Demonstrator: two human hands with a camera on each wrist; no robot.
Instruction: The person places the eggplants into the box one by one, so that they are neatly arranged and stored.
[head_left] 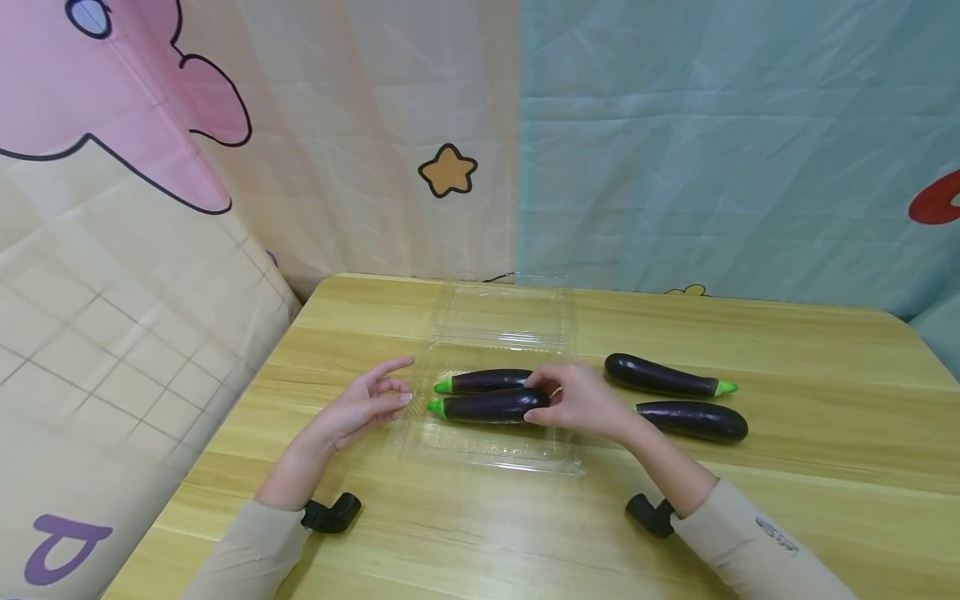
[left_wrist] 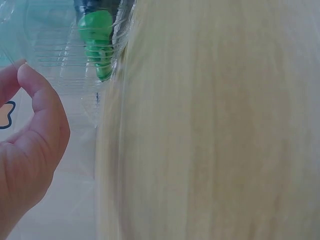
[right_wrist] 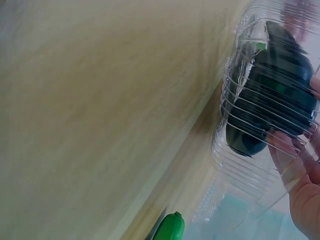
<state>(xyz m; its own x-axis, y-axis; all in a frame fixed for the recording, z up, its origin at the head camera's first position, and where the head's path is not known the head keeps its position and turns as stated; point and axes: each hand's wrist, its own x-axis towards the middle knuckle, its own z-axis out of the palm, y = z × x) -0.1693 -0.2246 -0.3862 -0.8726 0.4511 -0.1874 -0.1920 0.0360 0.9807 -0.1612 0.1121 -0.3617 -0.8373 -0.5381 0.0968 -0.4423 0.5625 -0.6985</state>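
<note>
A clear plastic clamshell box [head_left: 491,450] lies with its lid folded back. Two dark purple eggplants with green stem ends lie side by side in it, the rear eggplant [head_left: 480,381] partly hidden behind the front one. My right hand [head_left: 585,400] grips the front eggplant [head_left: 487,407] around its rounded end, thumb on the near side and fingers on the far side. In the right wrist view this eggplant [right_wrist: 245,135] shows through the ribbed wall. At the box's left side is my left hand [head_left: 371,404], fingers loosely bent, index finger stretched out, thumb tip right by the rim.
To the right of the box, two more eggplants lie on the wooden table [head_left: 825,467]: a rear one [head_left: 660,375] and a nearer one [head_left: 697,421]. The open lid [head_left: 502,312] reaches toward the table's back edge. A printed curtain [head_left: 637,167] hangs behind.
</note>
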